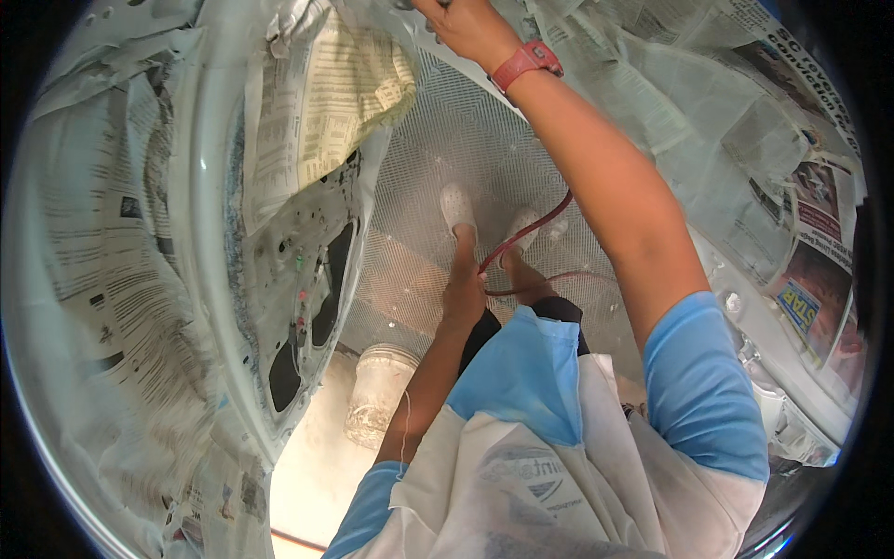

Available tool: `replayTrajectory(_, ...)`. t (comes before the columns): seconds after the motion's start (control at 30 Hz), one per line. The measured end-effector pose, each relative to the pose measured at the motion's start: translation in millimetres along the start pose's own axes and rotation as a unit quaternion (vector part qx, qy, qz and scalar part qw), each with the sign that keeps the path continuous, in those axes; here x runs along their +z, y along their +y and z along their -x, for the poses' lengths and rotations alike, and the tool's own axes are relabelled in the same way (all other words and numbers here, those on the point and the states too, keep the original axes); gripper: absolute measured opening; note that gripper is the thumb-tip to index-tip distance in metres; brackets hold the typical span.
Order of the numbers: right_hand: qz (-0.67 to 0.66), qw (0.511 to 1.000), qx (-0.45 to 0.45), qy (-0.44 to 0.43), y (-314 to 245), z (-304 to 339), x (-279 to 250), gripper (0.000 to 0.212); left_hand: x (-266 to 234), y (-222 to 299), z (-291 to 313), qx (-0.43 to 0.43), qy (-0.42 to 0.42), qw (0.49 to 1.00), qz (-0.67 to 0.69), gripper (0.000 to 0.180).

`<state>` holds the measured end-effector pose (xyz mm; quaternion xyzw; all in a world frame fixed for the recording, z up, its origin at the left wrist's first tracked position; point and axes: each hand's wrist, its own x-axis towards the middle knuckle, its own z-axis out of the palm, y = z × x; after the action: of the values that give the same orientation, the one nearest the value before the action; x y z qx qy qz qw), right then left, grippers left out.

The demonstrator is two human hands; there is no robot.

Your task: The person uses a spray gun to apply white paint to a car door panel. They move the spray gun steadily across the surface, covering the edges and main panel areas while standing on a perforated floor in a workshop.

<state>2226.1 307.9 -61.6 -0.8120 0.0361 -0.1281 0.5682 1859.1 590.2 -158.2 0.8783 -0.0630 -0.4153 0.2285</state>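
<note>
My right hand point(468, 28) is at the top edge, arm stretched forward, a red watch point(527, 65) on its wrist. Its fingers are closed on a grey metal spray gun point(403, 4), most of which lies outside the picture. Low by my legs, my left hand point(464, 296) is closed around a thin red hose point(529, 230). The hose loops to the right and passes behind my right arm. Left of my hands stands an open car door point(321, 224), its inner side bare with dark openings, and newspaper point(321, 102) covers its upper part.
More newspaper point(112, 270) covers the panel at far left, and newspaper sheets point(717, 121) mask the car body on the right. A stained white bucket point(382, 387) stands on the floor behind the door. Metal grating point(419, 177) lies under my light-coloured shoes point(456, 206).
</note>
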Motion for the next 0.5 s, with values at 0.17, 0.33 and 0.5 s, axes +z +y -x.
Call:
replayTrajectory(0.17, 0.135, 0.980, 0.128, 0.071, 61.8, 104.2, 13.5, 0.058, 21.3, -71.1, -9.4, -0.154, 0.028, 0.987, 0.034, 0.028)
replayTrajectory(0.33, 0.011, 0.935, 0.267, 0.234, 96.1, 197.2, 38.6, 0.060, 61.7, -192.8, -3.0, -0.364, 0.097, 0.901, 0.215, 0.023)
replayTrajectory(0.5, 0.008, 0.914, 0.249, 0.321, 154.7, 180.1, 85.0, 0.054, 83.1, -258.3, 19.0, -0.418, 0.130, 0.757, 0.484, 0.015)
